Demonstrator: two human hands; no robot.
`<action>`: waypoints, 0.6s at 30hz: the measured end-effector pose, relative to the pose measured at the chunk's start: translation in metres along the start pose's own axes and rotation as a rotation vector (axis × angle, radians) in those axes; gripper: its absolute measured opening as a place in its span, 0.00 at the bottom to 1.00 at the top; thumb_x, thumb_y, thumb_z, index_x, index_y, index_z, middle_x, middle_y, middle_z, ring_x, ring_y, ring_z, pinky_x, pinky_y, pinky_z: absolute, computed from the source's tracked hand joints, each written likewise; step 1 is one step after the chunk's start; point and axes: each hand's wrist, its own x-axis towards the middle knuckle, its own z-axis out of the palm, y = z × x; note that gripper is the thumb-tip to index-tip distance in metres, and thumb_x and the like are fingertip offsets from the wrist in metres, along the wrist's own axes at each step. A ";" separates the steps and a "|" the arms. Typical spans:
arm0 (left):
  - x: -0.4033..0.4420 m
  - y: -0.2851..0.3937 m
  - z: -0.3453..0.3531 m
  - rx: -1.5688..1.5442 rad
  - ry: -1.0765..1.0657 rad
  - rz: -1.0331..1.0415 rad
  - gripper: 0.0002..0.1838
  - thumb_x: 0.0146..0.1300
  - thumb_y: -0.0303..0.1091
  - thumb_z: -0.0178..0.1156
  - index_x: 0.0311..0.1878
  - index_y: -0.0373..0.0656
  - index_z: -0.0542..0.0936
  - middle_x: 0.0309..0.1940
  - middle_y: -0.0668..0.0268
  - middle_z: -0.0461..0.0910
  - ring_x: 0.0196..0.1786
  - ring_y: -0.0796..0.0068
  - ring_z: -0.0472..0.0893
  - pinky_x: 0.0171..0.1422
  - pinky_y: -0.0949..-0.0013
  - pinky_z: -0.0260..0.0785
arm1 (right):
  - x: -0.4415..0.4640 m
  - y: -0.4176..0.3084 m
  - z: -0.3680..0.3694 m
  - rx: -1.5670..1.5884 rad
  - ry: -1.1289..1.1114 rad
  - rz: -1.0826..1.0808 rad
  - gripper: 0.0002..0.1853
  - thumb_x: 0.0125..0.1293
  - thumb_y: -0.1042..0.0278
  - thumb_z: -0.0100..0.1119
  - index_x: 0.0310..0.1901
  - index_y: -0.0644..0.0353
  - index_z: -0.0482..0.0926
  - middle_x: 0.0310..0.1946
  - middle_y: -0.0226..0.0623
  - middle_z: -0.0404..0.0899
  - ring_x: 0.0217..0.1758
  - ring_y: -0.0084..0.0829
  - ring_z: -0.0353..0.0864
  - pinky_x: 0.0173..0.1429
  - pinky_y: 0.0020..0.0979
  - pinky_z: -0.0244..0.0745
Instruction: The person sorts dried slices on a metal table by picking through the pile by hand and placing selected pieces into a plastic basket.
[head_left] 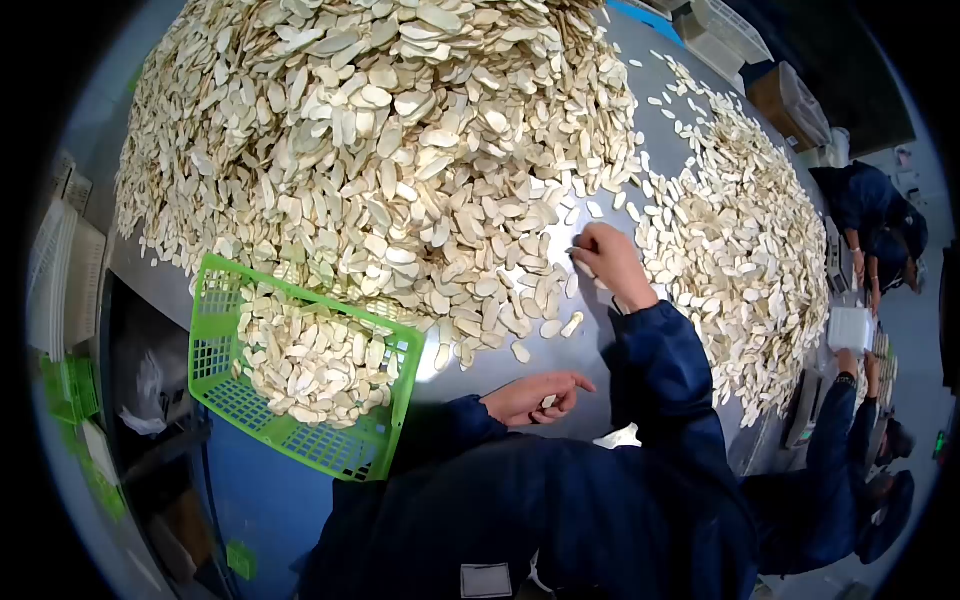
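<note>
Green plastic basket [312,438] tilted at L near edge of surface [485,368], w/ heap of pale slices [318,362] inside, some mesh bare. More loose on surface: big pile [350,120] behind basket, smaller pile [740,240] to R. L hand [535,398] half curled, index out, one slice [549,402] held in fingers. R hand [608,262] by big pile's R edge, fingers bent nearly together, can't tell if gripping. Far L: stacked white trays [65,280]. Top R: cardboard box [775,105], white crates [725,35], contents unclear.

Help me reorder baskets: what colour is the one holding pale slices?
The basket is bright green, best seen in the head view.
</note>
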 end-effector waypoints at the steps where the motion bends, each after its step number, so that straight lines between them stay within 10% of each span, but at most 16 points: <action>1: 0.001 0.000 -0.002 -0.038 0.002 -0.022 0.21 0.76 0.45 0.42 0.61 0.39 0.68 0.28 0.72 0.67 0.23 0.86 0.58 0.20 0.83 0.47 | -0.006 -0.005 -0.007 0.065 -0.019 0.126 0.08 0.56 0.72 0.66 0.32 0.63 0.75 0.23 0.36 0.73 0.26 0.28 0.72 0.32 0.29 0.67; 6: -0.004 0.018 0.010 -0.386 0.068 -0.084 0.23 0.76 0.49 0.40 0.60 0.42 0.70 0.30 0.68 0.73 0.21 0.85 0.60 0.15 0.84 0.45 | -0.036 -0.040 -0.042 0.472 -0.652 -0.085 0.05 0.60 0.71 0.63 0.36 0.62 0.79 0.28 0.30 0.78 0.33 0.18 0.75 0.35 0.21 0.67; 11: -0.003 0.008 -0.007 -0.206 -0.017 -0.119 0.18 0.76 0.46 0.44 0.50 0.42 0.74 0.29 0.71 0.68 0.21 0.89 0.57 0.16 0.85 0.43 | -0.004 -0.040 -0.003 0.111 -0.042 -0.122 0.18 0.57 0.67 0.65 0.50 0.61 0.77 0.47 0.42 0.77 0.45 0.39 0.78 0.48 0.34 0.73; 13: -0.003 0.003 -0.011 -0.152 -0.090 -0.117 0.15 0.75 0.44 0.46 0.48 0.41 0.74 0.27 0.74 0.63 0.22 0.89 0.55 0.17 0.85 0.42 | 0.006 -0.044 0.029 -0.052 0.156 -0.451 0.22 0.53 0.68 0.66 0.51 0.60 0.76 0.53 0.45 0.73 0.54 0.46 0.74 0.56 0.38 0.72; 18: -0.002 0.002 -0.009 -0.170 -0.072 -0.095 0.12 0.75 0.39 0.48 0.48 0.40 0.73 0.23 0.76 0.59 0.22 0.89 0.56 0.21 0.83 0.46 | -0.003 -0.021 0.007 -0.070 -0.084 -0.440 0.13 0.48 0.80 0.61 0.39 0.65 0.77 0.60 0.51 0.70 0.64 0.55 0.66 0.65 0.43 0.66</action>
